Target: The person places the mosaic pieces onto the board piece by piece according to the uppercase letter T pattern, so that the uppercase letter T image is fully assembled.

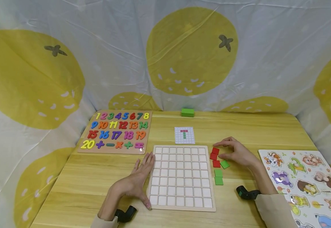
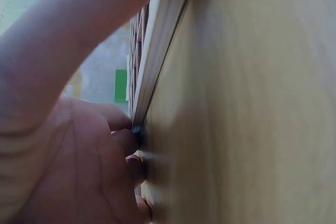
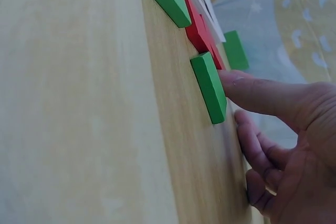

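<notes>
In the head view, my left hand [image 1: 134,182] lies along the left edge of a wooden grid board [image 1: 152,177], fingers spread towards the upper part and thumb at the lower left corner. The board's white squares bear no tiles. My right hand [image 1: 238,153] reaches in from the right over three red tiles [image 1: 216,163] beside the board. Its index fingertip is at the top red tile and its thumb tip beside the middle one. A green tile [image 1: 225,164] lies tilted just below the thumb; two more green tiles [image 1: 218,180] lie nearer me. The right wrist view shows the thumb close by the green tile [image 3: 210,87].
A small pattern card [image 1: 184,135] with a red and green T lies behind the board. Farther back stands a green block [image 1: 187,112]. A number puzzle [image 1: 114,133] is at left, an animal puzzle [image 1: 305,177] at right. A printed curtain [image 1: 120,63] hangs behind the table.
</notes>
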`<state>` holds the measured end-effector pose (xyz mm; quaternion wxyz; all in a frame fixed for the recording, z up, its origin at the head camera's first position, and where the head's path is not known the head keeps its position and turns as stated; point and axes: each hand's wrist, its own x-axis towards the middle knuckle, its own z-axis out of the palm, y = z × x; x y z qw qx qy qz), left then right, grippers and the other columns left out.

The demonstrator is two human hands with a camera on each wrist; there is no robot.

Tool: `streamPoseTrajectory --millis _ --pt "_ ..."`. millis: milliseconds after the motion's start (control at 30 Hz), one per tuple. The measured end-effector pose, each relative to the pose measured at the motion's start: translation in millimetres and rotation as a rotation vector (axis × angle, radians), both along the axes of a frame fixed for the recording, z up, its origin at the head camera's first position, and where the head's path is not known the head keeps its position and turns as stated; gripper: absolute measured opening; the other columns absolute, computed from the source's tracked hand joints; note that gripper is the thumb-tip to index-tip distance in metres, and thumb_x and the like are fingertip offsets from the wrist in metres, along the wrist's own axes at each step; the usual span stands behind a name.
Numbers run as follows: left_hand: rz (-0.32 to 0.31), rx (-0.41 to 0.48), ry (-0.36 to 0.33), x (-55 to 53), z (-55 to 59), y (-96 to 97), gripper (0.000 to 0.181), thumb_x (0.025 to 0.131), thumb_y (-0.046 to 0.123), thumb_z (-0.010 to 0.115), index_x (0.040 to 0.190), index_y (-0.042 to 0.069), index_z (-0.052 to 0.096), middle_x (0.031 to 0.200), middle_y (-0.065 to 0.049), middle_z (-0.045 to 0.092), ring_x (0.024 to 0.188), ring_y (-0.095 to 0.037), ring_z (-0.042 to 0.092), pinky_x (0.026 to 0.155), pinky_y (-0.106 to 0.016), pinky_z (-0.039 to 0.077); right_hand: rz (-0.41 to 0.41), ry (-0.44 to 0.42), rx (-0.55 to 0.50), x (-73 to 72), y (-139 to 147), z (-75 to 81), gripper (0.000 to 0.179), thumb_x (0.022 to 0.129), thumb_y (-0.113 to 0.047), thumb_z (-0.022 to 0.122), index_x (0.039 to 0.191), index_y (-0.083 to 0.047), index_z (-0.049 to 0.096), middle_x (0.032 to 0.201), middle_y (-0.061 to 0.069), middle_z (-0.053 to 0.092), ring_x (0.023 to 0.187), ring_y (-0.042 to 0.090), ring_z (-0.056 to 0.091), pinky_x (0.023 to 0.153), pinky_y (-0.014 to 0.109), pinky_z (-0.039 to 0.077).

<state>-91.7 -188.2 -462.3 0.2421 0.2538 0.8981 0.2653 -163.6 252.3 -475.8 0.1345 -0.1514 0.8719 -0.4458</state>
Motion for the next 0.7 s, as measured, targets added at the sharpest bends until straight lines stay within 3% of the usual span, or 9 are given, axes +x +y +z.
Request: streamPoseTrajectory --millis 200,400,700 --pt "-0.002 -0.005 0.002 -0.2 -0.2 0.3 0.167 0.047 0.042 0.103 0.163 -0.001 -0.009 0.171 -0.020 -0.023 0.159 -0.039 -0.020 0.127 -0.064 -0.014 0.003 0.003 -0.016 1.4 -3.6 5.0 0.039 0.091 -0.014 0.078 0.130 -0.007 0.072 0.124 0.015 0.056 0.114 0.026 0.050 0.094 0.031 0.047" --pt "0.001 -0.009 -0.003 0.3 0.3 0.5 0.167 0.047 0.042 0.103 0.163 0.000 -0.009 0.171 -0.019 -0.023 0.159 -0.038 -0.021 0.127 -0.063 -0.014 -0.008 0.035 0.004 -0.3 -5.5 4.1 0.034 0.091 -0.011 0.079 0.124 -0.006 0.075 0.120 0.015 0.057 0.111 0.024 0.050 0.091 0.027 0.047" --pt "0.000 -0.008 0.001 0.1 1.1 0.4 0.166 0.048 0.042 0.102 0.163 0.000 -0.009 0.171 -0.019 -0.023 0.159 -0.039 -0.020 0.127 -0.063 -0.013 -0.044 0.042 0.036 0.0 -7.0 2.9 0.027 0.091 -0.011 0.078 0.118 -0.006 0.076 0.121 0.014 0.058 0.113 0.026 0.053 0.096 0.032 0.047"
